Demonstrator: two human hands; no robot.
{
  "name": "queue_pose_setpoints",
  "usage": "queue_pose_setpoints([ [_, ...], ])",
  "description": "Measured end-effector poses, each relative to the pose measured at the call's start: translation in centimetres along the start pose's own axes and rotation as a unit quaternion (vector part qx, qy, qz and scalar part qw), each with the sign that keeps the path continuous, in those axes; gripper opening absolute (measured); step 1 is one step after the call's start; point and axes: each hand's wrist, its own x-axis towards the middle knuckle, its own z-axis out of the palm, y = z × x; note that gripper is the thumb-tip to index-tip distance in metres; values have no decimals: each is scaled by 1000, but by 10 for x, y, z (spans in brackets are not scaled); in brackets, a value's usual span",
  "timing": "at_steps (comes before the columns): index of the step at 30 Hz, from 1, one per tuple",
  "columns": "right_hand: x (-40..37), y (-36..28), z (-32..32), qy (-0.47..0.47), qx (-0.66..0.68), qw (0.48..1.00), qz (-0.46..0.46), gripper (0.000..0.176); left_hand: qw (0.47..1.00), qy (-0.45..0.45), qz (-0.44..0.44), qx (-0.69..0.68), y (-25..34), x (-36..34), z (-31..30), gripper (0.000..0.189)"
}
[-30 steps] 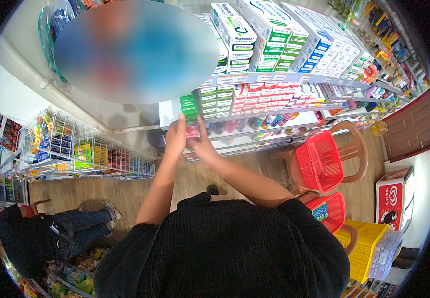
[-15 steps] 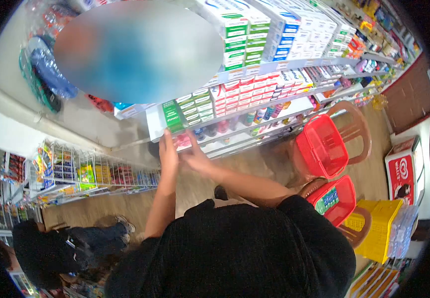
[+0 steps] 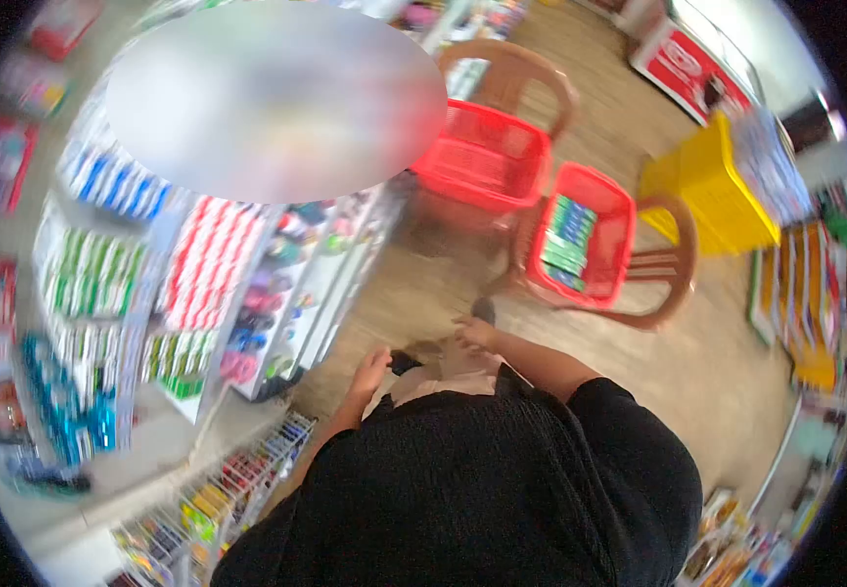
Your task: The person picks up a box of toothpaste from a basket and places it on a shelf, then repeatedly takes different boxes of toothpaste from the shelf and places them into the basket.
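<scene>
My left hand (image 3: 371,370) hangs in front of my body, to the right of the shelf's end, its fingers loosely curled and smeared by motion. My right hand (image 3: 475,334) is low at my front, near my light trousers, with its fingers partly spread and nothing seen in it. Beyond it, a red basket (image 3: 623,217) with green and blue boxes (image 3: 567,235) sits on a brown chair (image 3: 679,256). Another red basket (image 3: 492,161) stands on a second brown chair (image 3: 511,70). Neither hand touches the baskets or the shelf.
Shelves on the left carry green boxes (image 3: 97,272), red and white boxes (image 3: 213,259) and bottles. A wire rack (image 3: 237,484) stands below them. Yellow crates (image 3: 709,186) and a red and white freezer (image 3: 692,67) are at the upper right. A blurred oval hides the upper left.
Both hands have left the green box at the shelf edge and dropped to my front. The view has turned right, bringing the baskets and chairs nearer the middle.
</scene>
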Motion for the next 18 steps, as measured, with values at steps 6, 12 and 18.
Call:
queue_pose_setpoints([
  [6, -143, -41, -75, 318, 343, 881, 73, 56, 933, -236, -8, 271, 61, 72, 146, 49],
  [12, -189, 1, -177, 403, 519, 752, -41, 57, 921, -335, -69, 188, 138, 139, 324, 47],
  [18, -155, 81, -275, 407, 696, 588, -62, 29, 896, -319, -305, -46, 130, 224, 455, 34],
])
